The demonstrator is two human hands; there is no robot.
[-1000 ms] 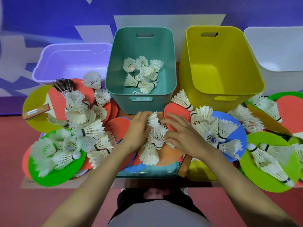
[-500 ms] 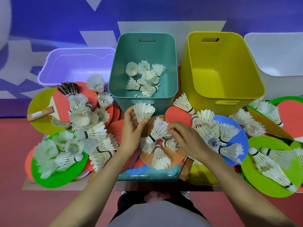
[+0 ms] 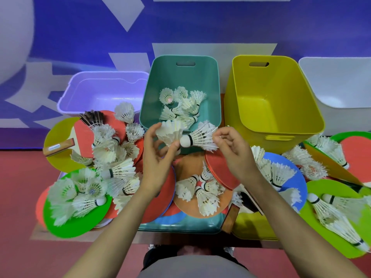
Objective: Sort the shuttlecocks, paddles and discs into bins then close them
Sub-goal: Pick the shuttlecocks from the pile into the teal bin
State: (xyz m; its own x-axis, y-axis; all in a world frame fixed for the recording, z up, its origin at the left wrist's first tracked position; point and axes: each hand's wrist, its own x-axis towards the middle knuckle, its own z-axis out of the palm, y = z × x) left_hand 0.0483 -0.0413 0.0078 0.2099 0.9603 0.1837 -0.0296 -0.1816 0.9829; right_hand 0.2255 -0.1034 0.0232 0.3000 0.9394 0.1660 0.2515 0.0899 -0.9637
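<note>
Shuttlecock sorting in hand: left hand [image 3: 158, 159], fingers curled round the first shuttlecock [image 3: 170, 133], right hand [image 3: 233, 155] pinching the second shuttlecock [image 3: 201, 137] by its feathers, both at the near rim of the teal bin [image 3: 180, 77]; next, likely, lift over and release.

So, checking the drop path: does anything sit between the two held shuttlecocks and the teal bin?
Nothing visible does. The left hand and right hand hold shuttlecocks at the near rim of the teal bin, whose top is open.
</note>
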